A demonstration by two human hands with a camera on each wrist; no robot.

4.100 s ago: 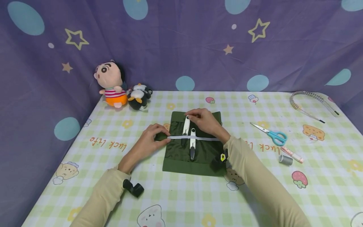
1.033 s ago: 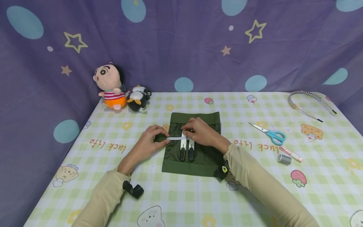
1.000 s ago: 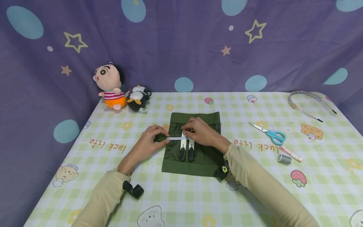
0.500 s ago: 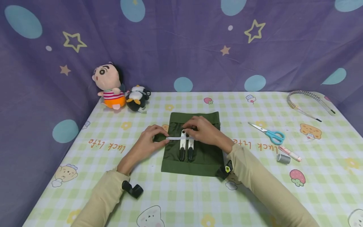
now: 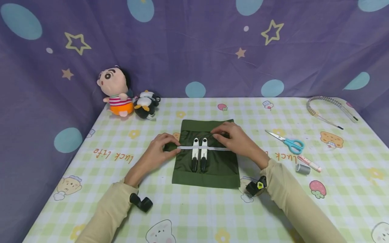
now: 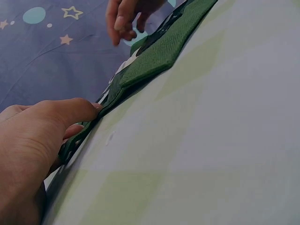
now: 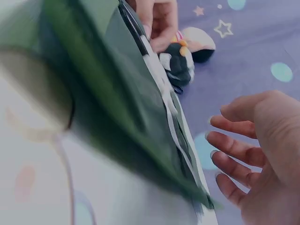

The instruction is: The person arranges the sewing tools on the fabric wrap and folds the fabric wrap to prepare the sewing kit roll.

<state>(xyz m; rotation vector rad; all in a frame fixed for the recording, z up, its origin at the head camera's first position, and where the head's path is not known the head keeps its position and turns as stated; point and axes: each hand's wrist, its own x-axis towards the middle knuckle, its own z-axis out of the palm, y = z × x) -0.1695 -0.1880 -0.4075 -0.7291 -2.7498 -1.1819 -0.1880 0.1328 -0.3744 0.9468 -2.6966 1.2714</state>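
A dark green cloth organizer [image 5: 206, 179] lies flat on the table with a white elastic band [image 5: 218, 149] across its middle. Two slim white tools with black ends, a left one [image 5: 195, 154] and a right one [image 5: 204, 154], sit side by side under the band; their exact kind is unclear. At the organizer's left edge, my left hand [image 5: 156, 152] pinches the fabric by the band's end between thumb and fingers. Over the right part of the organizer hovers my right hand [image 5: 238, 140], its fingers loosely bent and holding nothing, as the right wrist view confirms.
Scissors with blue handles [image 5: 288, 142], a pink-and-white pen-like stick [image 5: 309, 163] and a grey thread spool [image 5: 303, 169] lie to the right. A beaded headband [image 5: 325, 98] is at the back right. Two plush toys, a doll [image 5: 117, 91] and a penguin [image 5: 146, 104], stand back left.
Both tools have come to lie side by side under the band, the left one slid lower. My right hand has let go and moved right. The left hand keeps its pinch.
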